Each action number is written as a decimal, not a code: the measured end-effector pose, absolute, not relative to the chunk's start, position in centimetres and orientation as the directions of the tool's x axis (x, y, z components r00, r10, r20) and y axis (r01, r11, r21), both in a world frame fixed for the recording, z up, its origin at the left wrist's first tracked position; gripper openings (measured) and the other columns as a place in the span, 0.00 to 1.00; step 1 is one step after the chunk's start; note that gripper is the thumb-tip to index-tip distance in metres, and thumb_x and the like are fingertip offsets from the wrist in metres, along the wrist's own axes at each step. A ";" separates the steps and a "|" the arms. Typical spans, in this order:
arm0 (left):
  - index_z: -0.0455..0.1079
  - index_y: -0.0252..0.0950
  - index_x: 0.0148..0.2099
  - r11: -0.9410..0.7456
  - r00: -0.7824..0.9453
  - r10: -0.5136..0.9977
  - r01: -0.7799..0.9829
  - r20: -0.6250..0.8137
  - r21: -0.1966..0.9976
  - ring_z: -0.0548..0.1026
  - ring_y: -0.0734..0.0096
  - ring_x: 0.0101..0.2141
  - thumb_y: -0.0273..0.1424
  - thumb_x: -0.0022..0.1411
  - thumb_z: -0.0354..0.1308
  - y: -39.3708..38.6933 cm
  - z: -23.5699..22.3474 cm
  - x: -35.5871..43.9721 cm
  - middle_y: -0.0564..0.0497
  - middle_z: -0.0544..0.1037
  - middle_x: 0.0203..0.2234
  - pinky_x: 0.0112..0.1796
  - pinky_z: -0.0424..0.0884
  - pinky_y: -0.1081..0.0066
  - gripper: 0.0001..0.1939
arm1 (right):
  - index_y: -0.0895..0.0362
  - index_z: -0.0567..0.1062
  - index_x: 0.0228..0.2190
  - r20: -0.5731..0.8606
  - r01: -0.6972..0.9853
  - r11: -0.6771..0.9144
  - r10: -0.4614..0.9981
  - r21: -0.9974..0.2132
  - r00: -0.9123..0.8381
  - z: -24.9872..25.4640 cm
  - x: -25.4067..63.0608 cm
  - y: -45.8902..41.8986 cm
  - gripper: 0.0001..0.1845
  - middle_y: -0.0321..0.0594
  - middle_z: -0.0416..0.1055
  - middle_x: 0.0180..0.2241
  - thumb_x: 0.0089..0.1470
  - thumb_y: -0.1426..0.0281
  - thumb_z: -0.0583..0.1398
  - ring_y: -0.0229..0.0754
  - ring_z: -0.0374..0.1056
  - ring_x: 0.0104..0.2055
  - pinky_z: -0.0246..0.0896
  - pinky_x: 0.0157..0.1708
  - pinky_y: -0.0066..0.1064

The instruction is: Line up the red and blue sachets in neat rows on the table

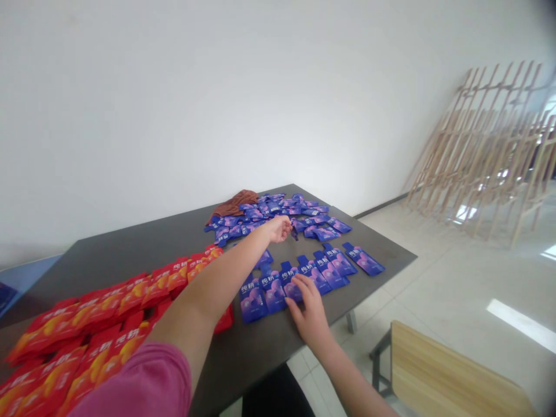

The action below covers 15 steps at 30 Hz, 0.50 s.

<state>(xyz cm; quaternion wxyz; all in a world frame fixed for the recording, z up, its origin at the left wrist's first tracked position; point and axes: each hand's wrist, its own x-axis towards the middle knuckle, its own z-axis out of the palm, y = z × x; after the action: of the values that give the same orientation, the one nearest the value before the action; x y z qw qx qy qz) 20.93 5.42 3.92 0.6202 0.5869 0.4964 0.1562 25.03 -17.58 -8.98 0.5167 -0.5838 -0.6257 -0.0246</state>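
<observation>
My left hand (pixel 281 229) reaches across to the far part of the table, its fingers closed on the edge of a small blue pouch (pixel 295 230) that hangs tilted beside the pile. Behind it lies a loose heap of blue pouches (pixel 271 207) with purple fruit prints. Nearer to me, several blue pouches (pixel 336 259) lie in an overlapping row, spouted ends pointing away. Over the near side of this row is my right hand (pixel 309 313), fingers apart, fingertips at the lower part of one pouch (pixel 290 281). My left forearm hides part of the row's left end.
Red-orange pouches (pixel 108 304) lie in stacked rows on the left of the dark table (pixel 143 246). A brown cloth (pixel 234 205) sits at the back by the wall. To the right stand a wooden stool (pixel 447 370) and leaning wooden frames (pixel 482 139).
</observation>
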 end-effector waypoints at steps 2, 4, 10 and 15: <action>0.68 0.33 0.31 0.340 0.500 0.735 0.313 -0.458 0.887 0.67 0.79 0.21 0.33 0.66 0.52 3.5 5.5 19.5 0.53 0.72 0.23 0.25 0.68 0.77 0.13 | 0.55 0.63 0.59 0.690 0.749 0.265 0.643 -0.608 0.333 -8.0 26.9 -17.1 0.24 0.53 0.65 0.56 0.62 0.67 0.54 0.52 0.61 0.60 0.59 0.57 0.51; 0.63 0.34 0.24 0.413 0.548 0.691 0.237 -0.472 0.879 0.62 0.82 0.16 0.31 0.64 0.50 0.8 6.7 18.0 0.55 0.66 0.16 0.20 0.62 0.80 0.16 | 0.57 0.57 0.62 0.693 0.767 0.207 0.610 -0.608 0.385 -6.9 28.8 -16.4 0.30 0.56 0.61 0.60 0.62 0.64 0.55 0.54 0.56 0.63 0.56 0.59 0.54; 0.63 0.34 0.24 0.556 0.650 0.610 0.056 -0.453 0.829 0.61 0.84 0.16 0.27 0.60 0.50 -8.5 7.4 14.2 0.55 0.66 0.17 0.22 0.62 0.82 0.11 | 0.58 0.63 0.59 0.653 0.704 0.421 0.754 -0.572 0.079 -4.8 28.6 -15.9 0.27 0.53 0.64 0.59 0.61 0.60 0.53 0.52 0.60 0.61 0.58 0.57 0.47; 0.68 0.37 0.32 0.186 0.568 0.815 -0.060 -0.120 0.981 0.74 0.75 0.27 0.39 0.65 0.50 -12.9 5.3 9.7 0.51 0.75 0.25 0.33 0.70 0.74 0.14 | 0.57 0.75 0.36 0.430 0.562 0.217 0.859 -0.798 0.279 -2.8 28.4 -14.7 0.21 0.44 0.76 0.33 0.63 0.58 0.48 0.47 0.70 0.39 0.64 0.40 0.37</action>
<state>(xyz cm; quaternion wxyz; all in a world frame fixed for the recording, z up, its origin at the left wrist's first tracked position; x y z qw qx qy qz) 9.75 -12.87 5.30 0.6907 0.5538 0.3408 0.3164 28.39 -14.66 -2.83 0.5180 -0.6091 -0.5833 0.1430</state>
